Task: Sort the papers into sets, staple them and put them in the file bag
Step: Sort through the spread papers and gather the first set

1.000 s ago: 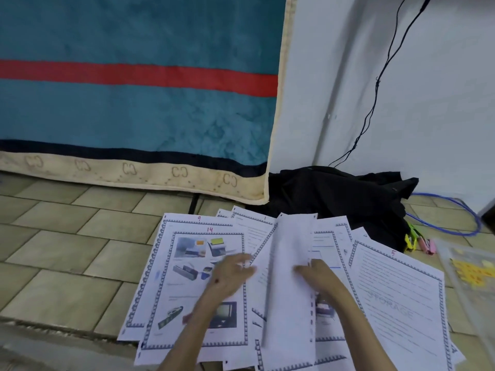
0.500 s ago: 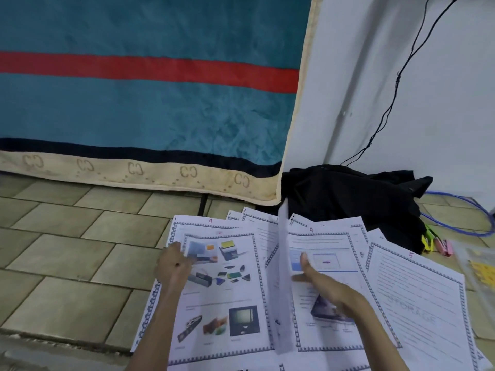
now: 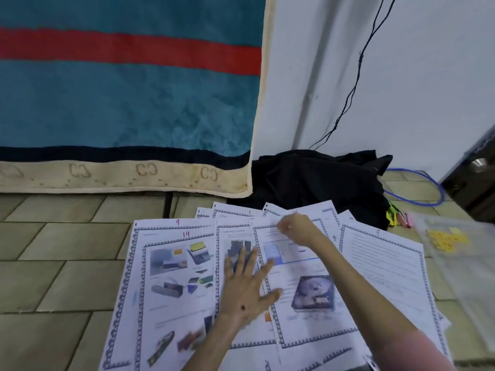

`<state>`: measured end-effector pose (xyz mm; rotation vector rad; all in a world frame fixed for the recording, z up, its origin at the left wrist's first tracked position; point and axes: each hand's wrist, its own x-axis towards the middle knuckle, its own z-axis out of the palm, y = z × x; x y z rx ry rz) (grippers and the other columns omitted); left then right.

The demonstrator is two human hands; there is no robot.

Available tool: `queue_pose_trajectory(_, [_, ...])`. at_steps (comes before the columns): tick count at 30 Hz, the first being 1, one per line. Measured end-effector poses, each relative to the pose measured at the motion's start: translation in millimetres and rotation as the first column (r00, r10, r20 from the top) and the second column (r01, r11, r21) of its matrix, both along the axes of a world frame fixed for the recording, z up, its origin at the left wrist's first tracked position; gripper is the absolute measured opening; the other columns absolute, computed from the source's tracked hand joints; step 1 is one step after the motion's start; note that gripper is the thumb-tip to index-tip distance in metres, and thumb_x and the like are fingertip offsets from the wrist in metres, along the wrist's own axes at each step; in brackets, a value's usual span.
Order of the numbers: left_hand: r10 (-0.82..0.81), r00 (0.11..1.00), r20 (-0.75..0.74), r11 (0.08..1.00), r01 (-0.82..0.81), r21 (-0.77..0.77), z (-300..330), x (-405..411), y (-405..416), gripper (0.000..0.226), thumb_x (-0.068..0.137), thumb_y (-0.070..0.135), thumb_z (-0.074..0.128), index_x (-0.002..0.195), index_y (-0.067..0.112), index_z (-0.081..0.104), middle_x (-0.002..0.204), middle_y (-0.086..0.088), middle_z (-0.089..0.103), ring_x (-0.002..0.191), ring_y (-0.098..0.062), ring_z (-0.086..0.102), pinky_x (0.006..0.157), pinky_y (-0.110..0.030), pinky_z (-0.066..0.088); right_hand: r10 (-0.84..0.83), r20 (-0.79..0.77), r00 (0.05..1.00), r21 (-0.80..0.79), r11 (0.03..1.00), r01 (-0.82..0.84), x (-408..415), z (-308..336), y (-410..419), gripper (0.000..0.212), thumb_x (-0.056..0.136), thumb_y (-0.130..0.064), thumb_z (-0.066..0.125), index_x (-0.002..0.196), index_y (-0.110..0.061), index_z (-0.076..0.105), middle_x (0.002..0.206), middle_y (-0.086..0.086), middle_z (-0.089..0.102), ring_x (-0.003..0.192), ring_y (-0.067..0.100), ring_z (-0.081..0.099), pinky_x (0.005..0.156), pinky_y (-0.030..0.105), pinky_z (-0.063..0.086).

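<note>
The left hand (image 3: 245,287) lies flat with its fingers (image 3: 241,259) spread straight, pressing down on a sheet in the middle of the papers (image 3: 171,285) fanned out on the tiled floor (image 3: 59,263). The right hand (image 3: 298,228) reaches across further up, its fingers curled at the top edge of the sheet with the hard drive picture (image 3: 313,291); whether they pinch the paper cannot be told through the blur. The sheets overlap one another: on the left lies a page marked 14 with photos of devices, beneath it a page marked 9, and on the right a page of text lines (image 3: 385,261). At the far right edge of the floor, a clear file bag (image 3: 460,266) with yellow print lies just beside the papers. Behind the papers sits a heap of black cloth (image 3: 316,180), with coloured pegs (image 3: 399,218) and a blue cable (image 3: 417,202) near it. A teal mattress (image 3: 128,97) with a red stripe leans on the white wall (image 3: 401,89).
</note>
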<state>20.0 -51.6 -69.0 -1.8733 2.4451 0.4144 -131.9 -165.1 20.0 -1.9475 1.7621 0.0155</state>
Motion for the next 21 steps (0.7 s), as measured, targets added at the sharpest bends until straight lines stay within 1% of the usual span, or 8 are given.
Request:
queue_pose_trajectory(3, [0.014,1.000,-0.009,1.000,-0.015,-0.028,1,0,0,0.067,0.084,0.076,0.017,0.136,0.043,0.042,0.143,-0.004,0.047,0.131,-0.031,0.045,0.108,-0.053,0.007,0.001,0.228,0.974,-0.122,0.992,0.028,20,-20,-29,0.032,0.091,0.002,0.042,0.111,-0.001,0.067,0.114,0.017,0.066,0.110,0.032,0.059,0.079,0.022,0.038])
queue_pose_trajectory(5, [0.007,0.999,-0.041,0.997,-0.010,-0.072,2,0,0,0.071,0.082,0.077,0.012,0.142,0.044,0.029,0.154,-0.004,0.027,0.142,-0.033,0.025,0.114,-0.055,-0.006,0.020,0.278,0.960,-0.140,0.990,0.020,33,-30,-43,0.035,0.093,0.000,0.041,0.119,-0.006,0.063,0.121,0.016,0.063,0.116,0.034,0.054,0.090,0.025,0.039])
queue_pose_trajectory(7, [-0.008,0.998,-0.060,0.996,0.002,-0.093,1,0,0,0.077,0.077,0.078,0.004,0.147,0.044,0.009,0.159,-0.002,0.001,0.146,-0.030,-0.003,0.107,-0.050,-0.024,0.015,0.198,0.980,-0.111,0.994,0.007,41,-37,-54,0.037,0.098,-0.014,0.037,0.132,-0.018,0.053,0.130,0.012,0.056,0.124,0.035,0.041,0.103,0.038,0.034])
queue_pose_trajectory(10, [0.014,0.997,-0.073,0.993,-0.023,-0.119,1,-1,-1,0.081,0.078,0.073,-0.004,0.149,0.035,0.002,0.159,0.001,-0.006,0.146,-0.025,-0.012,0.106,-0.047,-0.024,0.017,0.060,0.998,-0.046,0.999,-0.014,46,-44,-65,0.040,0.100,-0.025,0.032,0.138,-0.027,0.044,0.135,0.009,0.046,0.125,0.034,0.032,0.107,0.045,0.028])
queue_pose_trajectory(15, [0.044,0.988,-0.146,0.989,-0.064,-0.134,-1,0,0,0.079,0.082,0.062,0.006,0.150,0.023,0.011,0.159,0.000,-0.001,0.146,-0.018,-0.009,0.112,-0.046,-0.018,-0.007,0.143,0.990,-0.063,0.998,0.016,43,-51,-69,0.026,0.095,-0.036,0.046,0.115,-0.037,0.063,0.118,0.004,0.057,0.120,0.028,0.034,0.101,0.041,0.030])
queue_pose_trajectory(18, [0.043,0.989,-0.143,0.990,-0.061,-0.127,0,-1,1,0.079,0.081,0.062,0.008,0.150,0.023,0.011,0.159,0.001,0.000,0.146,-0.017,-0.009,0.112,-0.047,-0.020,-0.030,0.237,0.971,-0.077,0.996,0.049,44,-50,-66,0.015,0.091,-0.036,0.054,0.099,-0.034,0.065,0.107,-0.006,0.061,0.117,0.022,0.035,0.097,0.040,0.026])
queue_pose_trajectory(20, [0.043,0.963,-0.268,0.987,-0.082,-0.138,1,-1,2,0.076,0.083,0.060,0.019,0.148,0.022,0.019,0.159,0.001,0.006,0.146,-0.012,-0.002,0.118,-0.048,-0.008,-0.089,0.382,0.920,-0.090,0.987,0.133,45,-46,-63,0.006,0.083,-0.035,0.065,0.077,-0.033,0.063,0.087,-0.015,0.060,0.110,0.016,0.042,0.095,0.038,0.029])
queue_pose_trajectory(21, [0.073,0.912,-0.403,0.982,-0.137,-0.132,5,1,2,0.071,0.085,0.057,0.029,0.146,0.021,0.026,0.157,0.001,0.011,0.143,-0.006,0.004,0.120,-0.044,0.001,-0.093,0.449,0.889,-0.105,0.982,0.156,44,-44,-61,0.014,0.079,-0.034,0.069,0.068,-0.035,0.060,0.079,-0.017,0.059,0.104,0.013,0.048,0.093,0.039,0.034])
